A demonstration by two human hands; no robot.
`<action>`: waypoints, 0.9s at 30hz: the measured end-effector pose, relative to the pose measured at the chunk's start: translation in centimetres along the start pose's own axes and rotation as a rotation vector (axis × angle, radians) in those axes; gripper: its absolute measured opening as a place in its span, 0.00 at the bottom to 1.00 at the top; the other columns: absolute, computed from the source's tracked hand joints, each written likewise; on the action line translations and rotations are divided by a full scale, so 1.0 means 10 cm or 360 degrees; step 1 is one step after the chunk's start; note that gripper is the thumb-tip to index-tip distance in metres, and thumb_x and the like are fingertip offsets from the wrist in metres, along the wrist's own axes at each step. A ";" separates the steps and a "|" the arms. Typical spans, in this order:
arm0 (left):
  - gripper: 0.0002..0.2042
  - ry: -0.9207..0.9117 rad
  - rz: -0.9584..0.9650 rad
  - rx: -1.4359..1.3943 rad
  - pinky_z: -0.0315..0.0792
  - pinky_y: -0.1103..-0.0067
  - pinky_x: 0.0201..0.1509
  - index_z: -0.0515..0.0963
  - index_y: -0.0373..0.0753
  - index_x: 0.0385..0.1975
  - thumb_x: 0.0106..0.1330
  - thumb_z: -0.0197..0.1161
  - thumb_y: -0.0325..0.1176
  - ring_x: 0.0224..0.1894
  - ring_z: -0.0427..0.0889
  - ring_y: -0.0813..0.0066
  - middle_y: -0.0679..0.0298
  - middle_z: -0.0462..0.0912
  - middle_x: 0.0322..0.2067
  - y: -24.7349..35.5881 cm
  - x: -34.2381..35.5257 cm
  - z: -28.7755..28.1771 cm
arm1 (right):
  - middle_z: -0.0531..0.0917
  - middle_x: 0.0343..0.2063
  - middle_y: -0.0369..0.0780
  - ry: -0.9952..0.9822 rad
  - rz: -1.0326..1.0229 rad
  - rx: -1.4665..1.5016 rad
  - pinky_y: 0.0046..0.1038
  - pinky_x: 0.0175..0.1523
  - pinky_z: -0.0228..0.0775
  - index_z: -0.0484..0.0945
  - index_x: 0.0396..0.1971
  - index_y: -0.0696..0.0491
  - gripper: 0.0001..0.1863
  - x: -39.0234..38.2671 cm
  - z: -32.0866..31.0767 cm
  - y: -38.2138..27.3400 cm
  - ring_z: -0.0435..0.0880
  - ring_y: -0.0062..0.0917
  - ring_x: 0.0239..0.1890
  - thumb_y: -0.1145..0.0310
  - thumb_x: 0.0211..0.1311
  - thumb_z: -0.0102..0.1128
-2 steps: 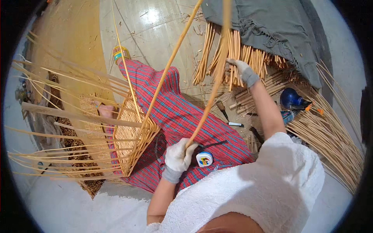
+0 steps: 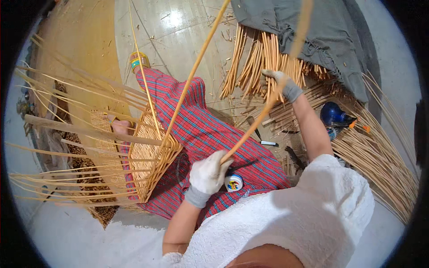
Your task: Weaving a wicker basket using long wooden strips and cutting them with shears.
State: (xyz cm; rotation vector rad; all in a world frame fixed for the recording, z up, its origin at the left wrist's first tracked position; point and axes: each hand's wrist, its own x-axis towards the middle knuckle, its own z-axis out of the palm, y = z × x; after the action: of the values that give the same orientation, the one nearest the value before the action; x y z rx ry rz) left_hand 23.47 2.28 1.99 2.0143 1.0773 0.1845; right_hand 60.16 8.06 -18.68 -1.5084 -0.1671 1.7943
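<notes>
My left hand (image 2: 206,174), in a white glove with a grey cuff, is closed round the lower end of a long cane rod (image 2: 252,130). The rod slants up and to the right, its upper part blurred. My right hand (image 2: 282,85), gloved too, has its fingers curled round rods in a bundle of cane rods (image 2: 248,73) that sticks out from under a grey cloth; the slanting rod passes in front of this hand. At left, a partly woven wicker basket (image 2: 142,156) leans against my leg, with long uprights fanning out to the left.
A tape measure (image 2: 233,183) lies on my red plaid lap beside my left hand. An awl-like tool (image 2: 254,127) and a white marker (image 2: 269,143) rest on the floor. At right are a blue spray bottle (image 2: 333,115) and a sheaf of long rods (image 2: 380,165). Grey cloth (image 2: 319,35) covers more rods.
The upper part of the rod in my left hand has swung to the right. My left hand has turned slightly, and my right hand has shifted slightly to the right among the rods.
</notes>
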 end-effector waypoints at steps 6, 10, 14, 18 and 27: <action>0.12 -0.0188 0.0326 0.0337 0.74 0.64 0.29 0.72 0.42 0.48 0.66 0.54 0.34 0.29 0.82 0.58 0.54 0.79 0.35 0.24 1.27 0.40 | 0.84 0.36 0.39 -0.0137 -0.0064 0.0270 0.25 0.42 0.82 0.78 0.45 0.61 0.16 -0.05 0.02 0.08 0.84 0.24 0.38 0.63 0.67 0.57; 0.09 -0.0369 -0.0346 -0.0575 0.75 0.65 0.33 0.73 0.40 0.45 0.68 0.52 0.31 0.29 0.82 0.63 0.57 0.80 0.31 -0.31 2.00 0.94 | 0.84 0.35 0.40 -0.0091 -0.0267 0.0216 0.29 0.42 0.81 0.79 0.42 0.58 0.15 0.03 0.05 0.17 0.83 0.27 0.38 0.61 0.66 0.59; 0.09 0.0185 -0.0718 -0.0833 0.75 0.72 0.31 0.75 0.40 0.44 0.67 0.54 0.28 0.28 0.81 0.73 0.62 0.80 0.28 -0.96 2.39 1.39 | 0.82 0.25 0.38 -0.0030 -0.0058 0.0411 0.28 0.31 0.78 0.79 0.37 0.56 0.13 -0.03 0.02 0.17 0.81 0.24 0.24 0.60 0.64 0.61; 0.14 -0.0031 -0.1022 -0.0942 0.75 0.68 0.45 0.76 0.39 0.48 0.65 0.57 0.37 0.38 0.83 0.58 0.53 0.83 0.35 -1.13 2.54 1.53 | 0.82 0.26 0.36 -0.0136 -0.0025 0.0468 0.26 0.32 0.79 0.79 0.43 0.56 0.13 -0.12 -0.16 0.18 0.82 0.23 0.27 0.62 0.65 0.60; 0.46 -0.0576 -0.0863 -0.0954 0.73 0.73 0.54 0.59 0.30 0.65 0.55 0.64 0.62 0.49 0.80 0.62 0.48 0.78 0.51 -0.49 2.47 1.51 | 0.75 0.45 0.42 0.0248 -0.0085 0.0233 0.30 0.48 0.78 0.68 0.56 0.58 0.28 0.00 0.17 0.27 0.75 0.28 0.45 0.54 0.65 0.56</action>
State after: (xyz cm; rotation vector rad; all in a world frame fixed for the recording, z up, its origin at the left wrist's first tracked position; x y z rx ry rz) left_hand 42.91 13.16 -17.16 1.1242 1.1222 -0.1292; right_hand 57.38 6.79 -19.66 -1.5164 0.0014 1.6041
